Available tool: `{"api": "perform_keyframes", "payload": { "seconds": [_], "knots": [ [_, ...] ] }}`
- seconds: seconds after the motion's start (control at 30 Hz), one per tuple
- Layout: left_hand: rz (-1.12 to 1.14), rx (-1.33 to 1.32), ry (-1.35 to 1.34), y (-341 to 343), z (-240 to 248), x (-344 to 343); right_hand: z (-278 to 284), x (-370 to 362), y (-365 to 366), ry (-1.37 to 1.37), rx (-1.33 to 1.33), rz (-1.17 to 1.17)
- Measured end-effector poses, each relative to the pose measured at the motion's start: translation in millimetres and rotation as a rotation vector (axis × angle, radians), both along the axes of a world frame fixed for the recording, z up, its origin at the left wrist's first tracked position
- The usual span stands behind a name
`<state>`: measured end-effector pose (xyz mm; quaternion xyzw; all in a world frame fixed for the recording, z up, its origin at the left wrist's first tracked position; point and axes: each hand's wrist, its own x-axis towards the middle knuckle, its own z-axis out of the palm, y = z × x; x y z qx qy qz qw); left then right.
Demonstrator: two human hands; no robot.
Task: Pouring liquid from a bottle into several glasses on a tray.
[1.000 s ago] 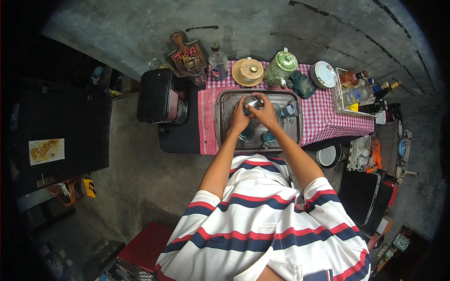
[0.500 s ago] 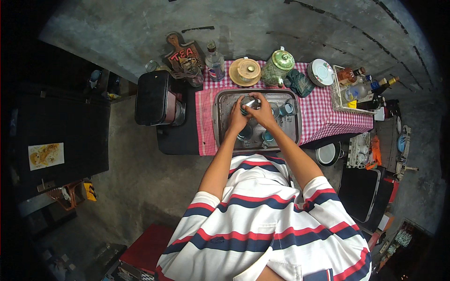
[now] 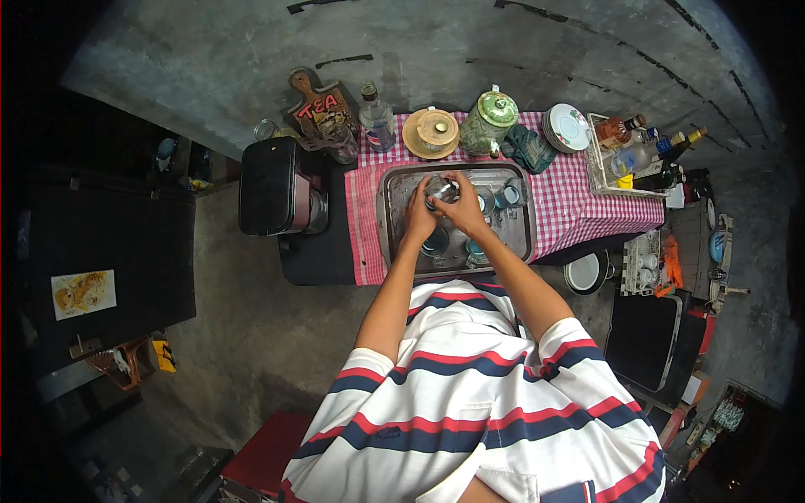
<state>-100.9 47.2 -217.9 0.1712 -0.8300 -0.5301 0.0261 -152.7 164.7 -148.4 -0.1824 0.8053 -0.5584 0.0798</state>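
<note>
A clear drinking glass (image 3: pixel 442 192) is held between both hands over the far middle of a dark metal tray (image 3: pixel 530 230). My left hand (image 3: pixel 419 216) wraps its left side, fingers curled. My right hand (image 3: pixel 464 210) closes round the right side, fingertips near the rim. Several other bluish glasses are on the tray: one (image 3: pixel 435 242) stands below my left hand, another (image 3: pixel 475 249) by my right wrist. To the right of my right hand, one glass (image 3: pixel 510 196) lies tilted or on its side. The tray's surface looks wet.
Behind the tray stand a glass bottle (image 3: pixel 377 121), a lidded wooden pot (image 3: pixel 437 129), a green lidded jar (image 3: pixel 495 121), a dark cloth (image 3: pixel 529 149) and stacked plates (image 3: pixel 569 128). A bottle rack (image 3: pixel 599 168) is at right, a black appliance (image 3: pixel 270 186) at left.
The view has shifted slightly. Both hands still grip the glass, which now appears tipped differently between the fingers.
</note>
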Motion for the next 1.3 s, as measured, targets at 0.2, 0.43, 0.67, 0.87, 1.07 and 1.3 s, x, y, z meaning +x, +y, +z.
{"api": "perform_keyframes", "payload": {
  "seconds": [0.2,0.43,0.67,0.87,1.07,1.3],
  "knots": [
    [-0.011,0.001,0.074,0,-3,-2,7,3,1,0.076,0.054,-0.016],
    [-0.022,-0.065,0.002,-5,-10,-3,13,1,1,0.14,0.117,0.035],
    [-0.033,-0.159,-0.1,1,4,-7,48,-3,0,0.24,0.132,0.165],
    [-0.049,-0.14,-0.085,4,-5,0,42,14,7,0.344,0.123,0.146],
    [-0.026,-0.139,-0.092,0,-5,-3,88,27,11,0.404,-0.01,0.019],
    [-0.016,-0.198,-0.069,0,-24,-10,87,22,16,0.419,0.008,0.042]
  ]
}}
